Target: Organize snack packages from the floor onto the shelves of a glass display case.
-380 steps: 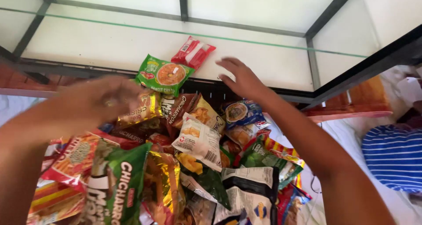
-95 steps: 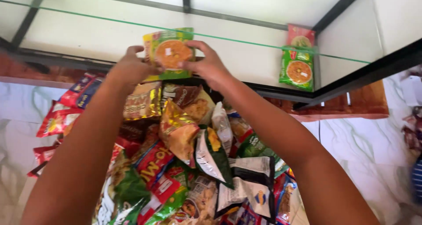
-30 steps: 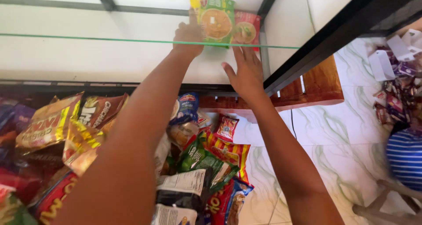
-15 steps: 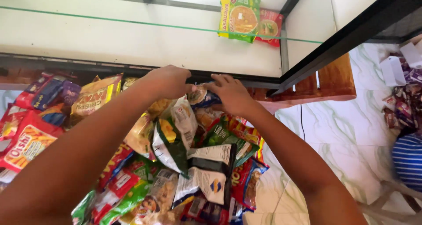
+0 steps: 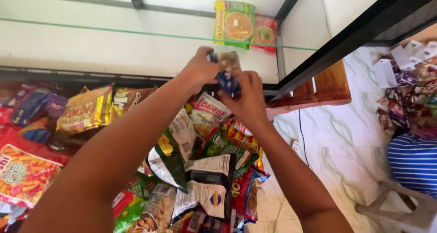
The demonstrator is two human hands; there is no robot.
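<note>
Both your hands grip one small blue snack packet above the pile.
Heaped snack bags [image 5: 191, 169] lie below; green [image 5: 235, 23] and red noodle packets [image 5: 265, 32] rest on the glass shelf [image 5: 114, 32]. Left hand [image 5: 200, 71] and right hand [image 5: 246, 101] fingers pinch the crumpled, glossy blue packet [image 5: 226, 76].

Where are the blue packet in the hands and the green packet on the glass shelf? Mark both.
blue packet [image 5: 226, 80]: head view, its dark blue middle between both hands.
green packet [image 5: 235, 24]: head view, the round orange picture on its front.
</note>
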